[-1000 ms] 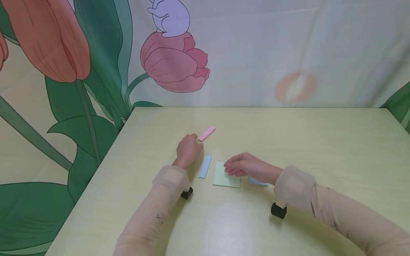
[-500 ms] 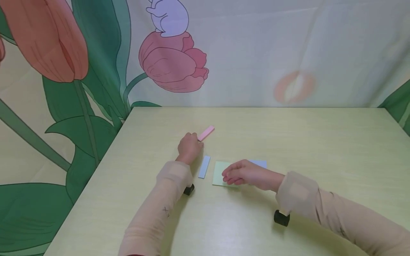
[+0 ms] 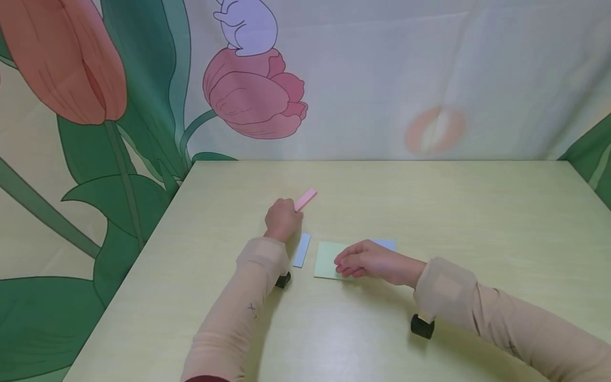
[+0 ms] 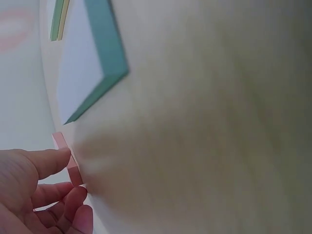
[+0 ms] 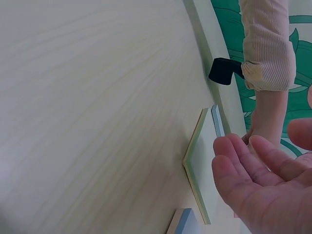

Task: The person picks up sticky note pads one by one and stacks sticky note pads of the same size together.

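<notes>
A narrow pink strip [image 3: 306, 199], like a slim sticky-note pad, lies slanted on the table. My left hand [image 3: 282, 218] pinches its near end; in the left wrist view thumb and forefinger stand on either side of the pink strip [image 4: 72, 168]. Just right of that wrist lies a pale blue strip [image 3: 302, 250]. My right hand [image 3: 365, 261] hovers over a pale green square pad [image 3: 326, 259], its fingers loosely bent and holding nothing. Behind the right hand shows part of a blue square pad [image 3: 384, 244], mostly hidden.
The light wooden table [image 3: 477, 212] reaches back to a wall cloth [image 3: 363, 79] printed with tulips. Black wrist cameras hang below both cuffs. In the right wrist view the green pad [image 5: 201, 163] stands between the blue strip [image 5: 217, 120] and the blue pad [image 5: 187, 222].
My left hand has closed in on the pink strip's near end and grips it. My right hand has shifted slightly down, baring the top of the blue pad. The head view has drifted a little.
</notes>
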### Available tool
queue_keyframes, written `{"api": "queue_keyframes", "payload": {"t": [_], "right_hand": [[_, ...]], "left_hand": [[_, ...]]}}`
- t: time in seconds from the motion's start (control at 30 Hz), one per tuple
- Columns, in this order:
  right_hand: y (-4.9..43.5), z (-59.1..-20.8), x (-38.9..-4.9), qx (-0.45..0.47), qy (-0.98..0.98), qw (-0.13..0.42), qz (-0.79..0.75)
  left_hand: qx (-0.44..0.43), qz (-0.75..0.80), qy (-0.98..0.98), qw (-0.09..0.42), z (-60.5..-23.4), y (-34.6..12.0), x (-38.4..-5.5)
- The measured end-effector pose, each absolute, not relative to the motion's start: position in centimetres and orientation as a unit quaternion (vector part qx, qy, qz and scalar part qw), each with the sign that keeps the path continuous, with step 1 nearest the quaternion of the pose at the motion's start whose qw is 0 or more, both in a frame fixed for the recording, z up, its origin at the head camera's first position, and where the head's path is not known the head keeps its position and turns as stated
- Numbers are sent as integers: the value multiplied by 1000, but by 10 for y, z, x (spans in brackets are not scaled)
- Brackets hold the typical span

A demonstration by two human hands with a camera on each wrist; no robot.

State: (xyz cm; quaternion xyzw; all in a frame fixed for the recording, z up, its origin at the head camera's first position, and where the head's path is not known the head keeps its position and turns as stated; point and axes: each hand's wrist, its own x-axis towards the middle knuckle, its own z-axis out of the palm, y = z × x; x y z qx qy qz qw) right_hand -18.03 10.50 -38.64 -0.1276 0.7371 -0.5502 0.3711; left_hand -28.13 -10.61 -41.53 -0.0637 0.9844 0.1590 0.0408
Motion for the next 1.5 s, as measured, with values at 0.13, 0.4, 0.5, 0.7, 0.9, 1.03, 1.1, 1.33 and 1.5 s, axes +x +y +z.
{"api": "queue_keyframes", "payload": {"t": [0.13, 0.4, 0.5, 0.7, 0.9, 1.03, 1.1, 1.33, 1.5], "right_hand": [[106, -388, -181, -128, 738, 372, -549], [105, -392, -181, -129, 735, 375, -551], [104, -392, -181, -129, 733, 375, -552], [101, -391, -181, -130, 733, 374, -554], [99, -388, -183, -130, 733, 374, -553], [96, -388, -185, -126, 730, 372, -559], [95, -389, -187, -124, 726, 371, -566], [90, -390, -195, -108, 684, 371, -619], [83, -391, -197, -89, 647, 379, -655]], "left_hand": [[-68, 158, 984, 43, -414, -106, -282], [-69, 153, 985, 44, -413, -108, -285], [-68, 140, 987, 42, -414, -110, -287], [-75, 129, 988, 48, -414, -112, -289], [-72, 133, 987, 54, -410, -114, -286], [-66, 133, 988, 47, -409, -114, -284], [-62, 131, 988, 45, -408, -114, -284], [-68, 131, 987, 59, -405, -111, -277], [-69, 131, 987, 61, -403, -112, -269]]}}
